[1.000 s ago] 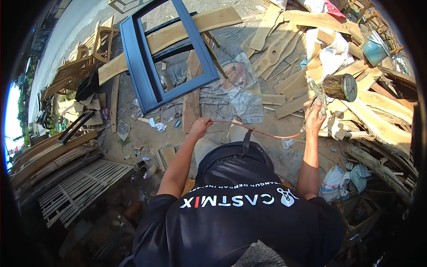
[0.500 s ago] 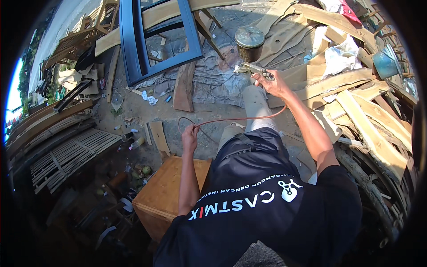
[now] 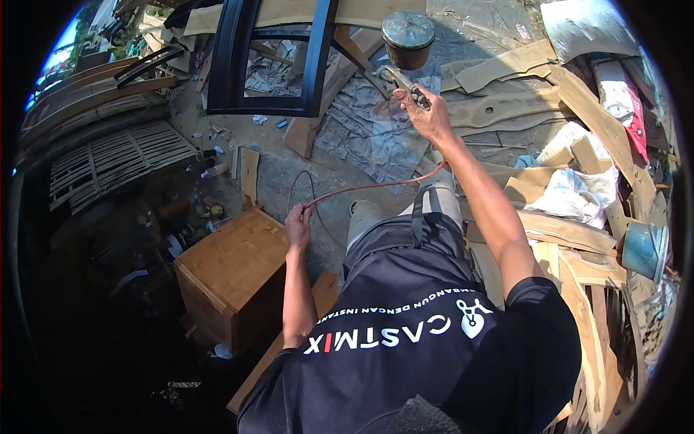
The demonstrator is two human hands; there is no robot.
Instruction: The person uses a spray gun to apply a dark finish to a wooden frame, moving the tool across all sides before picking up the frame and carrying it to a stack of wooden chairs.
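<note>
Ahead of me, my right hand point(image 3: 428, 116) is closed around a metal spray gun point(image 3: 405, 83). A lidded metal paint cup point(image 3: 408, 37) sits against the gun's front and moves with it. From near my right wrist a thin red-brown hose point(image 3: 361, 189) runs across to my left hand point(image 3: 297, 226), whose fingers are pinched on it; a darker loop hangs just beyond. Left of the gun and apart from it, a dark-painted window-like frame point(image 3: 316, 65) with open panels rests on wooden supports. I cannot tell whether the trigger is pressed.
Crumpled, stained sheeting point(image 3: 379, 137) covers ground ahead. Cut planks point(image 3: 513, 65) and offcuts lie to the right, with a white sack point(image 3: 575, 194) and a blue-grey bucket point(image 3: 645, 252). A wooden box point(image 3: 231, 253) stands near my left arm; a slatted panel point(image 3: 119, 159) lies beyond.
My view has turned, so the ground things have shifted round. The spray gun and its cup are nearer the frame's right edge. Both hands keep their holds.
</note>
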